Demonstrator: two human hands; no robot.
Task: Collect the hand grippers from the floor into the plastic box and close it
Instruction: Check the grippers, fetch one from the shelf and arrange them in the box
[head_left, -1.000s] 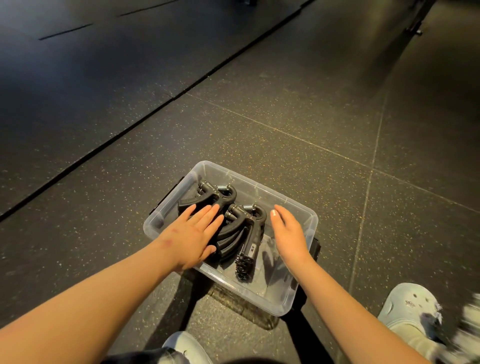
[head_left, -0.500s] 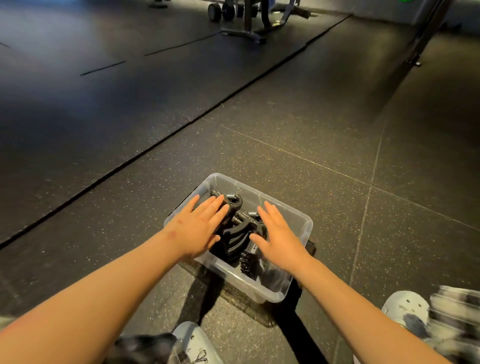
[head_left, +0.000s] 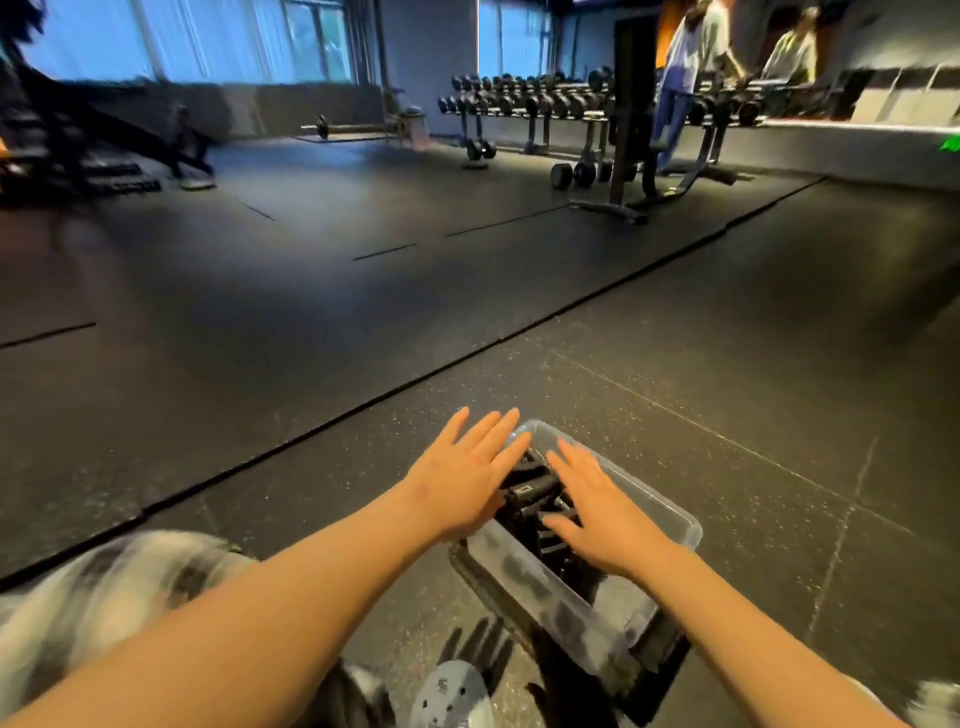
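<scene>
- The dark floor (head_left: 311, 364) stretches to a far dumbbell rack (head_left: 545, 104).
- The clear box (head_left: 530, 577) sits open-topped on the near floor, right of centre.
- The left hand (head_left: 462, 478) is spread flat over the box's left rim, fingers straight, holding nothing.
- The right hand (head_left: 597, 514) is flat over the box's middle, fingers straight, holding nothing.
- Black hand grippers (head_left: 530, 493) lie piled inside the box, between the hands.

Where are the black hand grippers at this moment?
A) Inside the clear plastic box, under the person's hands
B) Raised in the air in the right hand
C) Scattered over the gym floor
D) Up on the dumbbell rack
A: the black hand grippers lie piled inside the clear plastic box, with the left hand and right hand spread flat over them.
</scene>
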